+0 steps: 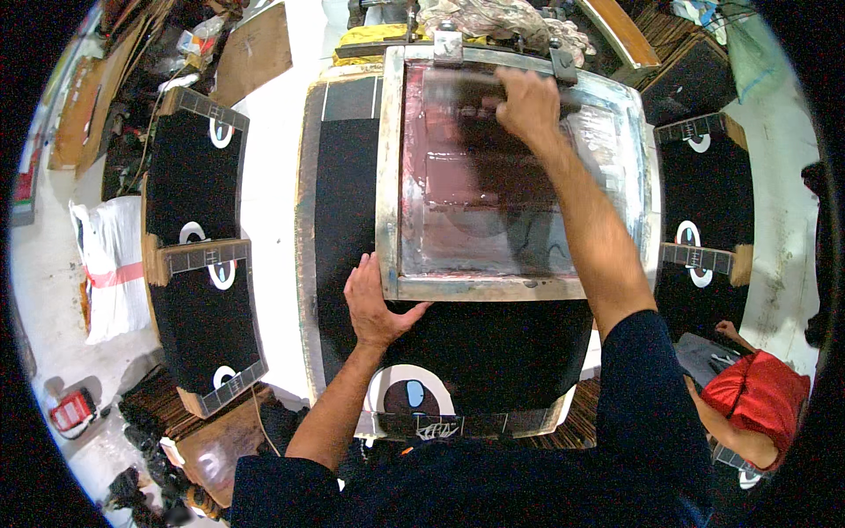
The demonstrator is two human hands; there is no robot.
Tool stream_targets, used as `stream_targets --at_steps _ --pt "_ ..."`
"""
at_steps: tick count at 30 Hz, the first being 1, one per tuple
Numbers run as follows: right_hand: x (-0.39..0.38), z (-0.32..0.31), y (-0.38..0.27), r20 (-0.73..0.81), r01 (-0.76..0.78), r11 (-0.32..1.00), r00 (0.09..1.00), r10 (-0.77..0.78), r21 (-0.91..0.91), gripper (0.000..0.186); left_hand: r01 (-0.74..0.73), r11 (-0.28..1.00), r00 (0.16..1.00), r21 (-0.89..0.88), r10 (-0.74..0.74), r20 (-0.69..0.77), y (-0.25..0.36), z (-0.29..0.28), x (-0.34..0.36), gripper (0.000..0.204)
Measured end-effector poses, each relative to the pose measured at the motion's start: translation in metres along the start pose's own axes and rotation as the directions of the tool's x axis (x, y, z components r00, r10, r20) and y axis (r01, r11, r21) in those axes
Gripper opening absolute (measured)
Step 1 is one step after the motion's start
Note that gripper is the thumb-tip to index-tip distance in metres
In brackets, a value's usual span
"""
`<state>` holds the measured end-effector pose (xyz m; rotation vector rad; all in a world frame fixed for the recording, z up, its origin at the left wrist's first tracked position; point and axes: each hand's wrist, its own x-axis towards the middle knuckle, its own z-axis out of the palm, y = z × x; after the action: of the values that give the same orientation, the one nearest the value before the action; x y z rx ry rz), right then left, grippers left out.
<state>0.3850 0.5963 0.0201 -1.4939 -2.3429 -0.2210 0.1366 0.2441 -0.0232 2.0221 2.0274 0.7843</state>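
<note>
A screen-printing frame with pale, paint-stained wooden sides lies over black fabric on a board. Dark reddish ink is smeared across its mesh. My left hand rests at the frame's near left corner, fingers stretched along the side and thumb spread under the near edge. Towards the far end of the mesh, my right hand is closed round a squeegee, which is blurred by motion. On the fabric nearer me is a printed white, brown and blue eye shape.
Metal hinge clamps hold the frame's far side. More boards with black fabric stand left and right. A person in red is at lower right. Crumpled cloths lie at the back, a white sack at left.
</note>
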Motion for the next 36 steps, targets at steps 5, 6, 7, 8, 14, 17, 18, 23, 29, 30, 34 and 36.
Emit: stream_targets --at_steps 5,6,7,8,14,17,18,23,29,30,34,36 --pt "0.024 0.016 0.0 -0.025 -0.035 0.995 0.999 0.033 -0.095 0.038 -0.005 1.0 1.0 0.019 0.005 -0.003 -0.002 0.003 -0.001 0.118" --pt "0.013 0.011 -0.005 -0.033 -0.029 0.996 0.999 0.026 -0.086 0.038 -0.014 1.0 1.0 0.028 0.014 -0.006 -0.002 0.004 -0.002 0.118" --pt "0.0 0.005 -0.01 -0.041 -0.022 0.997 0.999 0.019 -0.08 0.038 -0.033 0.998 0.999 0.045 0.034 -0.008 -0.003 0.005 -0.002 0.118" --pt "-0.016 -0.003 -0.017 0.004 -0.03 0.992 1.0 0.031 -0.125 0.04 -0.022 0.999 1.0 0.042 0.022 0.001 -0.003 0.005 -0.003 0.118" --pt "-0.133 -0.056 -0.063 0.032 -0.044 0.999 0.999 0.044 0.006 0.034 -0.022 0.998 1.0 0.054 0.022 0.005 -0.004 0.006 -0.003 0.118" --pt "-0.155 -0.062 -0.073 0.042 -0.062 0.997 0.997 0.06 0.037 0.031 -0.033 0.998 0.999 0.057 0.033 -0.002 -0.003 0.005 -0.004 0.117" --pt "-0.158 -0.063 -0.075 0.039 -0.066 0.997 0.997 0.064 0.039 0.031 -0.043 0.997 0.999 0.057 0.044 -0.013 -0.003 0.005 -0.003 0.117" --pt "-0.158 -0.066 -0.073 0.051 -0.038 0.999 0.998 0.037 0.019 0.031 0.033 0.995 0.999 -0.095 -0.037 -0.037 0.002 0.01 -0.002 0.122" --pt "-0.153 -0.075 -0.063 0.04 0.02 1.0 0.999 -0.021 0.019 0.038 0.027 0.957 0.984 -0.289 -0.076 -0.16 0.005 0.025 -0.01 0.125" --pt "-0.146 -0.075 -0.061 0.031 0.007 1.0 1.0 -0.007 0.014 0.036 0.013 0.923 0.981 -0.385 -0.087 -0.175 0.005 0.029 -0.011 0.124" --pt "-0.11 -0.075 -0.048 0.159 -0.072 0.991 0.986 0.054 0.11 0.032 -0.086 0.885 0.966 -0.458 -0.039 -0.257 0.0 0.033 -0.018 0.116" --pt "-0.096 -0.081 -0.041 0.174 -0.029 0.987 0.985 0.002 0.155 0.035 -0.08 0.904 0.968 -0.42 -0.029 -0.247 -0.002 0.034 -0.018 0.116"
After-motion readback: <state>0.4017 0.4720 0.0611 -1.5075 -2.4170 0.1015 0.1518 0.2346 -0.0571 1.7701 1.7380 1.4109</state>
